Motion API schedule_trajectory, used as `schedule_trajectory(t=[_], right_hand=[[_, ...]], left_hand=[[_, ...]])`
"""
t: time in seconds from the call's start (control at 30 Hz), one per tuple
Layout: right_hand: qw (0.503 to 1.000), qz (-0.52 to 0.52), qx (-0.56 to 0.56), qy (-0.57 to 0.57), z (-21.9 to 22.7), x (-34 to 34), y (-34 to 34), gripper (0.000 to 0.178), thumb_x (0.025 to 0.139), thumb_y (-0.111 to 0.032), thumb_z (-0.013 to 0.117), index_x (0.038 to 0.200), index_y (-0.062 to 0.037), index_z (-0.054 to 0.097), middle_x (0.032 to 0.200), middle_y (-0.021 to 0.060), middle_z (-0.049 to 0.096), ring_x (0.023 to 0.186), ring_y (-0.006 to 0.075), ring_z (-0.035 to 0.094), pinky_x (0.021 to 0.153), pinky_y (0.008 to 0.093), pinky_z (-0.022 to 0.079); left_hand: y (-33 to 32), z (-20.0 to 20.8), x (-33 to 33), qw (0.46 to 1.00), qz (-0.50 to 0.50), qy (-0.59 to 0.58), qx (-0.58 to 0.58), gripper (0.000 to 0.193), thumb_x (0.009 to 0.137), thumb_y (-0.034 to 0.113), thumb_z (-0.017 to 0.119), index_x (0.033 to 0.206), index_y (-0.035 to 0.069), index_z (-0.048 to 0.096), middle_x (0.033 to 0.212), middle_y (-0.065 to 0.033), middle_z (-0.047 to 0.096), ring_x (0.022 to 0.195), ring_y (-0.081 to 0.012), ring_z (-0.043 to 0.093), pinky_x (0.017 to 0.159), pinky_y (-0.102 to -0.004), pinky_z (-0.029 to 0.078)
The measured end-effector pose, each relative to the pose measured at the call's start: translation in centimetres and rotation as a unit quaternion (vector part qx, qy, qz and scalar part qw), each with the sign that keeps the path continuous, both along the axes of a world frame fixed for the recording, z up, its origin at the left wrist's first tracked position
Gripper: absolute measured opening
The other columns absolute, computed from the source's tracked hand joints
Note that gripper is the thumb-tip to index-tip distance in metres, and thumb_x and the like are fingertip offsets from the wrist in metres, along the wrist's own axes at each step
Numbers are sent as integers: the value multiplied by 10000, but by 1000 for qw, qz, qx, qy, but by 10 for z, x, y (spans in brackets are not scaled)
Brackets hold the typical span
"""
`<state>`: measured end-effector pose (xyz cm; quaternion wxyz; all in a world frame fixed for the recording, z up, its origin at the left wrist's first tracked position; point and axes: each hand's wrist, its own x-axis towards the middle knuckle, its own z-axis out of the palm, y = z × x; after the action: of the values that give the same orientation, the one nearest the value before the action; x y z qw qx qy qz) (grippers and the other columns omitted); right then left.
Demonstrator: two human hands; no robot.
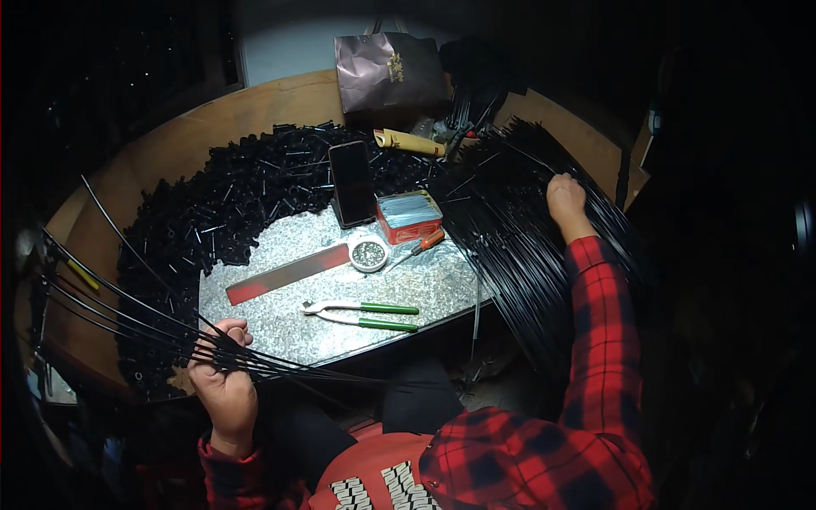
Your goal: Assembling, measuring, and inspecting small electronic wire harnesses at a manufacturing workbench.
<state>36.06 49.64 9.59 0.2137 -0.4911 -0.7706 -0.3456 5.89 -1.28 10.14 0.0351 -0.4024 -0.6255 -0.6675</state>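
Several long, thin black rods (pixel 289 367) pass through my left hand (pixel 223 382), whose fingers are wrapped round them at the table's near left edge. They fan out and bend up to the left, and their other ends reach over my lap. Far to the right, my right hand (pixel 567 202) is closed against a large heap of similar black rods (pixel 518 255). Its fingertips are turned away, so what it grips cannot be made out. These heaped rods lie side by side and hang over the table's front edge.
On the shiny metal sheet (pixel 289 327) lie green-handled pliers (pixel 387 308), a flat metal strip (pixel 289 274), a round white container (pixel 369 255) and an orange-handled tool (pixel 429 242). Behind stand a phone (pixel 352 183), a red box (pixel 408 225), a heap of small black parts (pixel 195 212) and a paper bag (pixel 387 72).
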Motion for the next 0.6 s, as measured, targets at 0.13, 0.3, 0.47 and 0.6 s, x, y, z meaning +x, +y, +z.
schedule_trajectory(t=[0.13, 0.3, 0.47, 0.6], right_hand=[[984, 21, -137, 109, 19, 1, -14, 224, 826, -137, 490, 856, 32, 635, 920, 246, 636, 859, 398, 628, 769, 457, 514], [936, 82, -257, 224, -17, -20, -11, 345, 831, -291, 566, 853, 45, 640, 887, 268, 635, 862, 404, 624, 771, 432, 490], [889, 75, -414, 181, -47, -69, -61, 563, 772, -514, 647, 802, 49, 658, 808, 231, 656, 809, 347, 650, 741, 419, 494], [894, 80, -417, 139, -51, -92, -91, 626, 711, -535, 697, 822, 80, 659, 892, 251, 657, 856, 366, 645, 779, 416, 502]], left_hand=[[-1, -2, 0, 1000, 7, -20, 10, 81, 893, -14, 537, 914, -38, 612, 793, -38, 585, 738, -90, 554, 683, -207, 436], [3, -3, 2, 1000, -12, 3, 13, 82, 881, -23, 541, 909, -38, 617, 776, -40, 590, 724, -93, 559, 673, -208, 440], [-5, -2, 2, 1000, -19, -3, -13, 94, 923, 15, 516, 920, -32, 597, 851, -41, 596, 763, -81, 540, 730, -214, 439], [-11, 1, 4, 999, -11, 18, -25, 86, 916, 18, 528, 919, -32, 598, 839, -40, 598, 749, -82, 540, 712, -214, 440]])
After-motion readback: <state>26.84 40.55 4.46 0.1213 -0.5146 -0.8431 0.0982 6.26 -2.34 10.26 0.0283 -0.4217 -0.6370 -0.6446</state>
